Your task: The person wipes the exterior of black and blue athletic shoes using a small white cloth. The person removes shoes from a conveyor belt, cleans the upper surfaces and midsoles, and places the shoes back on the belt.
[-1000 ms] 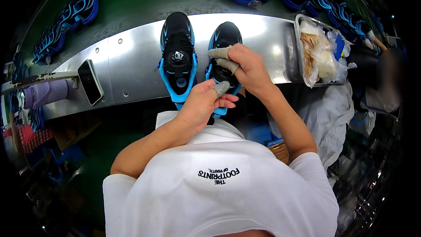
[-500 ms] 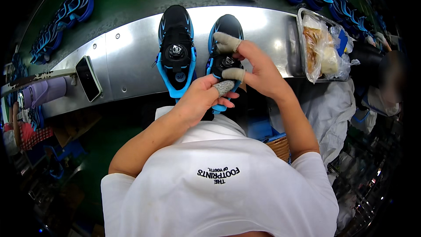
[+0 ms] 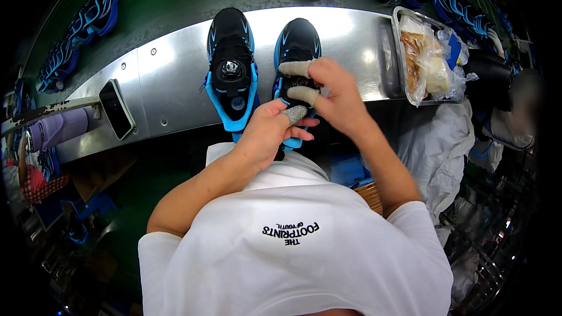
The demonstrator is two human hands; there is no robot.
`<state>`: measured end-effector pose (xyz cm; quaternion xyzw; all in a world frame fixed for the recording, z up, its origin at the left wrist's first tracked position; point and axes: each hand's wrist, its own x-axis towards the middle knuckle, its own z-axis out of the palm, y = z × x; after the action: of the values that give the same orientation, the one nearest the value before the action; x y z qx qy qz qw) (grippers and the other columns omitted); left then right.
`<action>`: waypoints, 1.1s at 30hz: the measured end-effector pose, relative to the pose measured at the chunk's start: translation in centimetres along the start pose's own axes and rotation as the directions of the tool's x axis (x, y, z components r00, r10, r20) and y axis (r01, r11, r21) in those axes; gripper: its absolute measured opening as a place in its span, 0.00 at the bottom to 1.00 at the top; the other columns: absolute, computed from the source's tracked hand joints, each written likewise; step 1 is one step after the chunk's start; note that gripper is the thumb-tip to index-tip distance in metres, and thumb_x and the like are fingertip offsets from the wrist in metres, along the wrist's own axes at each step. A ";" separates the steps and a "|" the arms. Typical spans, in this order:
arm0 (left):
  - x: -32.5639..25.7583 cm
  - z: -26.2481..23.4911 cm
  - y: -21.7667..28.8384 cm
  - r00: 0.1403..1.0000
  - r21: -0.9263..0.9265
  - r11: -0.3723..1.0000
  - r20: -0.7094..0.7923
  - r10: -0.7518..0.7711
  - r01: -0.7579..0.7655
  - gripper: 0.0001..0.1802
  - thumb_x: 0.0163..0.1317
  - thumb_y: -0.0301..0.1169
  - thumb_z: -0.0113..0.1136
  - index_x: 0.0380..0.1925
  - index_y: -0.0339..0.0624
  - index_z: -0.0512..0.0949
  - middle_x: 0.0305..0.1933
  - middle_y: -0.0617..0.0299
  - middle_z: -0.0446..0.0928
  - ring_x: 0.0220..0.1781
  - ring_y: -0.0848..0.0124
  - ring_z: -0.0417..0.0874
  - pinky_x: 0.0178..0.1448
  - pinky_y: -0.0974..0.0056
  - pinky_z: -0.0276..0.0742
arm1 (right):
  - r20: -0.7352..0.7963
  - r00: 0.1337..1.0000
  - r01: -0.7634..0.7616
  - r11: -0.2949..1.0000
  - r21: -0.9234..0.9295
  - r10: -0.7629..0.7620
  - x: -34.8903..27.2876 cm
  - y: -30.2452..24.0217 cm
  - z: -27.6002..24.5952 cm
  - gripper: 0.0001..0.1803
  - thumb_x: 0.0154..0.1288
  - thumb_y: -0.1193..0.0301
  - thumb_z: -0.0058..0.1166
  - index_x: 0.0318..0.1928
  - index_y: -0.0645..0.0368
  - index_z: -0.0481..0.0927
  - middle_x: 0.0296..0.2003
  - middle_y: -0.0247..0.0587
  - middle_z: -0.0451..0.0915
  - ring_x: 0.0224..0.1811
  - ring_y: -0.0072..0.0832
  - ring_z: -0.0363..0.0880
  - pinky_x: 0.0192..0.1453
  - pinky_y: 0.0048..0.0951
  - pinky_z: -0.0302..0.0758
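A black and blue sneaker point(image 3: 299, 38) stands toe away from me at the metal ledge's near edge. My left hand point(image 3: 270, 129) grips it by the collar near the heel, a grey knitted cot on one finger. From the right, my right hand point(image 3: 331, 93) curls over its tongue. Thumb and forefinger, both in beige finger cots, close around the round lacing dial, which they mostly cover. Left of it, untouched, stands the matching sneaker point(image 3: 229, 32), its dial point(image 3: 231, 69) facing up and a round sticker point(image 3: 237, 103) inside.
The curved metal ledge point(image 3: 175, 70) borders a green surface point(image 3: 170, 0) with rows of similar sneakers point(image 3: 88, 26). A phone point(image 3: 116, 110) and a lilac tumbler point(image 3: 64, 124) are at the left. On the right sits a metal tray point(image 3: 397, 52) of bagged food, near white plastic sheeting point(image 3: 436, 146).
My right hand has shifted slightly left, its two cot-covered fingers now over the dial. My left hand stays on the sneaker. The view has moved a little.
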<state>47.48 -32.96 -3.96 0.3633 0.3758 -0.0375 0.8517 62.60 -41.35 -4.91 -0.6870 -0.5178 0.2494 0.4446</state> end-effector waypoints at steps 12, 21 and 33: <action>-0.3 -0.7 0.5 0.998 -0.029 0.999 0.060 0.014 -0.012 0.13 0.71 0.27 0.48 0.50 0.31 0.73 0.51 0.51 0.78 0.49 0.64 0.84 0.46 0.66 0.82 | -0.062 0.997 0.048 0.995 -0.083 -0.053 -0.4 0.4 1.0 0.20 0.53 0.70 0.63 0.49 0.53 0.83 0.36 0.42 0.77 0.40 0.38 0.74 0.47 0.32 0.71; -2.3 -4.8 8.6 0.569 0.953 -0.169 0.286 0.771 -0.249 0.20 0.54 0.18 0.58 0.49 0.39 0.80 0.44 0.62 0.77 0.44 0.75 0.76 0.46 0.71 0.71 | -0.161 0.963 -0.158 0.935 0.317 0.218 -0.4 3.3 -2.2 0.23 0.63 0.71 0.61 0.60 0.57 0.77 0.47 0.36 0.81 0.43 0.19 0.74 0.49 0.22 0.72; -0.4 -8.6 9.0 0.846 0.907 0.220 0.217 0.488 -0.359 0.25 0.50 0.17 0.56 0.51 0.41 0.76 0.43 0.63 0.72 0.41 0.73 0.70 0.48 0.69 0.69 | -0.017 0.969 -0.232 0.932 0.278 0.246 0.6 0.8 -1.5 0.17 0.68 0.75 0.55 0.56 0.59 0.80 0.45 0.38 0.81 0.48 0.24 0.78 0.54 0.25 0.72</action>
<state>44.93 -20.85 -2.25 0.8663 0.2215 0.0118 0.4477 64.37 -41.39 -4.87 -0.6830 -0.3795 0.3529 0.5148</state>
